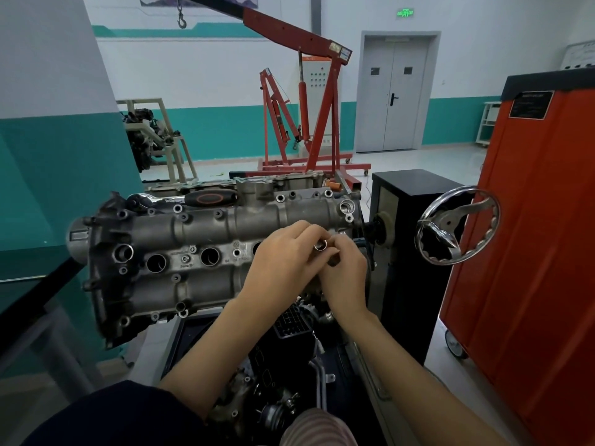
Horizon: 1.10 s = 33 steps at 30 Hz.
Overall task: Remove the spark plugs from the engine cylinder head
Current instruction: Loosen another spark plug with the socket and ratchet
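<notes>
The grey engine cylinder head [199, 239] lies across an engine stand in front of me, with a row of round spark plug wells [210, 256] along its middle. My left hand [283, 255] and my right hand [344, 272] meet over the right-hand wells. Between their fingertips they pinch the shiny open end of a metal socket [321, 245] that stands upright there. Its lower part is hidden by my fingers. A ratchet wrench with a black and red handle [209, 198] rests on the far edge of the head.
A chrome handwheel [457, 225] on a black stand box [415, 226] is to the right, with an orange tool cabinet [528, 220] beyond. Red engine hoists [309, 117] stand behind. A glass-topped table [35, 262] is at the left.
</notes>
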Motion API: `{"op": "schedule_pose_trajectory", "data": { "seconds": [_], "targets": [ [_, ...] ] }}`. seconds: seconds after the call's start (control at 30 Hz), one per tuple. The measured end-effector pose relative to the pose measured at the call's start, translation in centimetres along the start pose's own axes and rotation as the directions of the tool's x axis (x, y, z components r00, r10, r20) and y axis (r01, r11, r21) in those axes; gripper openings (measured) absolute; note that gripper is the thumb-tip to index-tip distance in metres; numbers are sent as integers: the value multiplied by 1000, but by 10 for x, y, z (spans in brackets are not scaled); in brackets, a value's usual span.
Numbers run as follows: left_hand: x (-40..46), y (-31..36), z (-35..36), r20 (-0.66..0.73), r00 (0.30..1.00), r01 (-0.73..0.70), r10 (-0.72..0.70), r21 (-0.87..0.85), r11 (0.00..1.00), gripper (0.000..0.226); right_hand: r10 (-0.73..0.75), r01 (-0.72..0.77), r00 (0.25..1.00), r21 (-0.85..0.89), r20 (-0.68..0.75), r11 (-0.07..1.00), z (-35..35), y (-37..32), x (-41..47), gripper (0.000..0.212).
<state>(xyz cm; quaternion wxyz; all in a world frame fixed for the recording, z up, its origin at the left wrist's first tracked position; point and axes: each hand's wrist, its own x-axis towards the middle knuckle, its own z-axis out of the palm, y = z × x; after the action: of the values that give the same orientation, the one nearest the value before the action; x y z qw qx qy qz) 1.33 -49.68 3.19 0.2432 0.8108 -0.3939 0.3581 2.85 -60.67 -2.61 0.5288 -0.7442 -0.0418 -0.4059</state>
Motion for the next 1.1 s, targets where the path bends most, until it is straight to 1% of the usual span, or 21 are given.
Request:
{"op": "schedule_pose_trajectory", "data": {
  "seconds": [0.13, 0.2, 0.27, 0.37, 0.4, 0.43, 0.47, 0.53, 0.63, 0.67, 0.77, 0.83, 0.9, 0.97, 1.03, 1.1],
  "targets": [
    [-3, -3, 1, 54, 989, -141, 137, 72, 987, 33, -127, 127, 990, -8, 66, 992, -7, 4, -3, 19],
    [-4, -3, 2, 71, 985, -164, 160, 65, 984, 35, -160, 163, 983, -27, 91, 986, -5, 7, -6, 17],
    [-4, -3, 1, 82, 991, -108, 106, 19, 994, 28, -164, 169, 982, -46, 97, 985, -3, 9, -10, 16],
    [-1, -4, -2, 34, 999, 6, -5, -20, 1000, 16, -55, 62, 994, -64, 98, 996, 2, 10, -12, 33],
    [-1, -4, -2, 20, 1000, 22, -22, -9, 1000, 17, -19, 23, 997, -60, 72, 998, 4, 9, -11, 30],
    [-1, -4, -1, 16, 1000, 23, -23, 12, 1000, 19, 8, -7, 999, -37, 32, 999, 5, 7, -9, 21],
    [-1, -5, 0, 19, 1000, 8, -9, 36, 999, 21, 22, -22, 1000, -17, -16, 1000, 6, 5, -7, 19],
    [-2, -5, 1, 33, 998, -48, 46, 75, 996, 28, -11, 9, 998, -27, -69, 1000, 4, 6, -4, 26],
    [-4, -6, 2, 47, 986, -166, 162, 98, 981, 32, -131, 128, 991, -81, -34, 988, 1, 8, -7, 12],
    [-5, -6, 2, 49, 984, -173, 169, 89, 981, 32, -149, 145, 989, -101, -27, 984, 1, 10, -9, 12],
    [-2, -7, 2, 49, 994, -95, 93, 34, 995, 22, -172, 168, 985, -140, -21, 976, 3, 11, -12, 18],
    [1, -6, 2, 38, 999, -38, 37, 25, 999, 15, -153, 154, 988, -147, 16, 977, 5, 9, -10, 21],
    [3, -5, 1, 11, 1000, 9, -10, 41, 999, 19, -92, 94, 995, -123, 28, 988, 7, 5, -6, 25],
    [2, -5, 1, 5, 1000, 17, -17, 50, 999, 23, -68, 66, 997, -46, -33, 997, 8, 3, -2, 14],
    [-2, -5, 0, 32, 999, -30, 27, 73, 997, 30, -73, 77, 993, 47, -89, 996, 6, 2, -1, 14],
    [-5, -7, 0, 58, 993, -110, 104, 101, 989, 38, -102, 111, 991, 110, -89, 988, 4, 3, -2, 20]
  ]
}}
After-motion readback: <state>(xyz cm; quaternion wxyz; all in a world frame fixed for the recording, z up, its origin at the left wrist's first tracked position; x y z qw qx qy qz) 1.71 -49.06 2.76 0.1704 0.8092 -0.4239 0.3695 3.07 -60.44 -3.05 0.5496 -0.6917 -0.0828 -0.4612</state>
